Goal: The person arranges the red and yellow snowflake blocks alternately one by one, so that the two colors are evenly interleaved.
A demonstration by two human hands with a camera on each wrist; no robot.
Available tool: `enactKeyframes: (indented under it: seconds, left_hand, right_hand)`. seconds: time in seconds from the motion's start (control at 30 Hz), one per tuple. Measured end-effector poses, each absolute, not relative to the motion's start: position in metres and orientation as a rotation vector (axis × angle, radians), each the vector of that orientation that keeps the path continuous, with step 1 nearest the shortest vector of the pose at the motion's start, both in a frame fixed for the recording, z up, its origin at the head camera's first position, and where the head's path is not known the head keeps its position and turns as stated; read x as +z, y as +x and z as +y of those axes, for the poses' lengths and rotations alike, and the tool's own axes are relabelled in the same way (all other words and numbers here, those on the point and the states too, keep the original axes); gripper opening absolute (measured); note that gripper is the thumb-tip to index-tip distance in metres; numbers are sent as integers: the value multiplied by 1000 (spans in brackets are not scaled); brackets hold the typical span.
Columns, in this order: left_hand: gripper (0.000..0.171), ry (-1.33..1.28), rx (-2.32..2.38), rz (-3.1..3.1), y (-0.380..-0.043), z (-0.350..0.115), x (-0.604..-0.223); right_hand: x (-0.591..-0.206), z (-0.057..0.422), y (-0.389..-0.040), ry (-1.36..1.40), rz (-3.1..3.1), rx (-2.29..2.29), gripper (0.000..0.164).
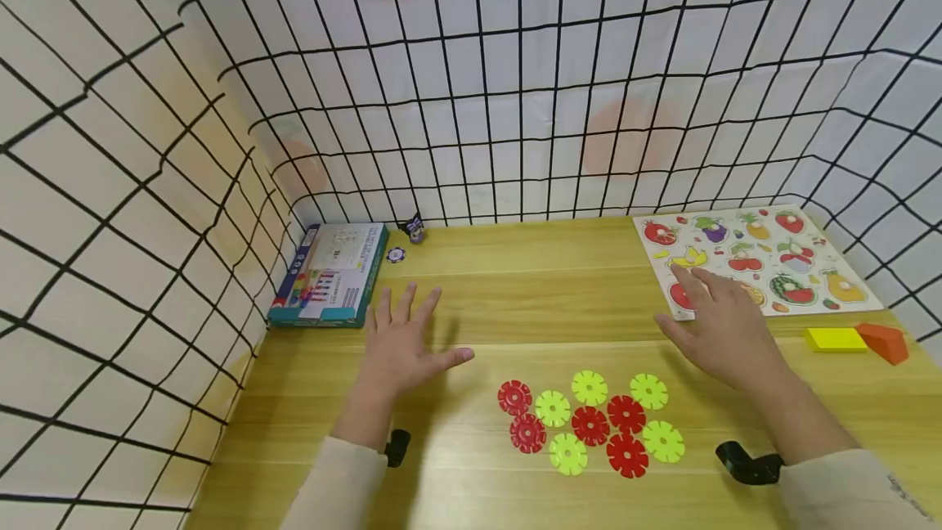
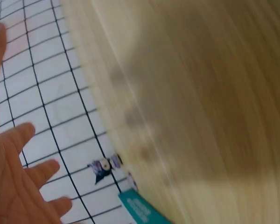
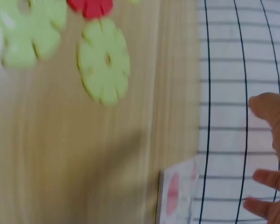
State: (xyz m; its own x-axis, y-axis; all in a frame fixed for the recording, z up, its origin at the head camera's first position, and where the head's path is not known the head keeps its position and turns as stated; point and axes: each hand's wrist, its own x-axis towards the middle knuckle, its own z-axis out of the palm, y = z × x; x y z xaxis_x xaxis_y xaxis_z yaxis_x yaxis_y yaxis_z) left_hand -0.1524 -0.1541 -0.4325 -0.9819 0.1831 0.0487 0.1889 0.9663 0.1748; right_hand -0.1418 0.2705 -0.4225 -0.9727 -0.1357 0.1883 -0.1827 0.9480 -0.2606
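Observation:
In the head view my left hand is held above the table with its fingers spread and nothing in it. The boxed set lies beyond its fingertips. My right hand is also empty, fingers extended, and overlaps the near left corner of the fruit picture board. Between the hands lie several flat notched discs, some red like this red disc, some yellow-green like this yellow-green disc. In the right wrist view a yellow-green disc shows up close, away from the thumb.
A small purple and black figure and a round chip sit by the box. On the right, a yellow block lies against an orange block. A white backdrop with a black grid borders the table.

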Motion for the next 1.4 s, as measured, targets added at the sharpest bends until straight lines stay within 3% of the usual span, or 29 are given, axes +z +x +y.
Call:
enactKeyframes:
  seconds: [0.17,0.47,0.8,1.4]
  left_hand:
    - [91,-449,-518,-3108,-147,-140,-441]
    - [61,-716,-788,-3240,-139,-106,-465]
    - [42,-757,-856,-3296,-136,-94,-474]
    - [29,-646,-1030,-3278,-135,-90,-472]
  right_hand:
    - [-426,242,-125,377,-2937,605,74]
    - [-454,183,-102,533,-3107,864,46]
    - [-465,146,-99,656,-3276,972,50]
    - [-472,143,-101,569,-3257,975,41]
